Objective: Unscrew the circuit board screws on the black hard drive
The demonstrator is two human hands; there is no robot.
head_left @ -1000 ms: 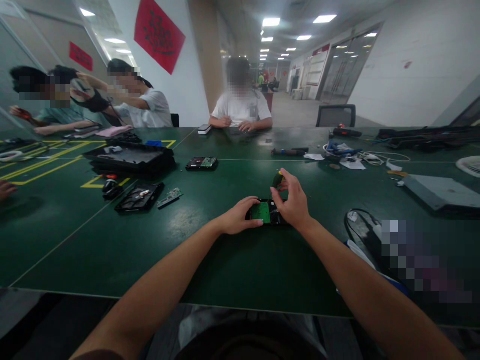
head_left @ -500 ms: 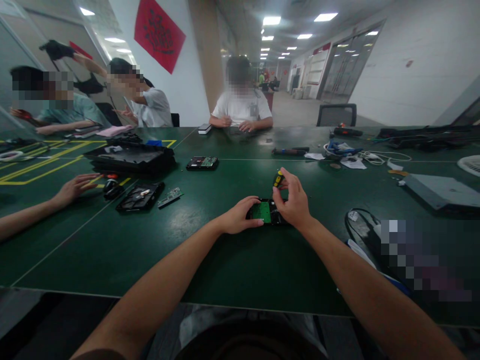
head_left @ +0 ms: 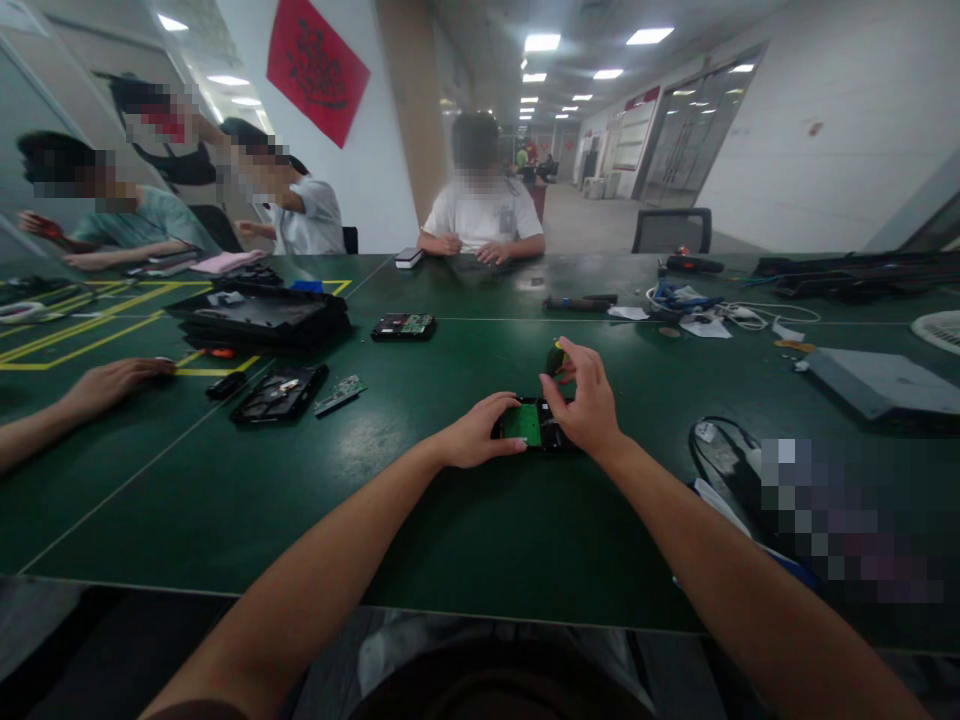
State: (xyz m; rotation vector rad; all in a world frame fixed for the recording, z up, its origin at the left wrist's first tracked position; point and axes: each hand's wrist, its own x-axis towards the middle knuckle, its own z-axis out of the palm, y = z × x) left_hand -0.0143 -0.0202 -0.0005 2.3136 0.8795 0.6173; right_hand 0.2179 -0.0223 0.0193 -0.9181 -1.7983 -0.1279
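A black hard drive with a green circuit board (head_left: 529, 425) lies on the green table in front of me. My left hand (head_left: 484, 430) grips its left end, thumb along the near edge and fingers at the far side. In my right hand (head_left: 585, 400) is a screwdriver (head_left: 554, 358) with a dark and yellow handle, held upright between thumb and fingers over the drive's right part. The fingers hide its tip and much of the drive's right end.
Left of the drive lie a loose circuit board (head_left: 341, 395), an opened black drive case (head_left: 280, 393) and stacked black trays (head_left: 259, 318). Another hard drive (head_left: 403, 326) sits farther back. A co-worker's hand (head_left: 124, 385) rests at left. A grey metal box (head_left: 877, 382) and cables (head_left: 742, 315) lie right.
The screwdriver's handle has turned in my right hand, showing less yellow. My left hand keeps its hold. At left, the co-worker's hand has drawn back leftward and the orange-and-black object there looks different.
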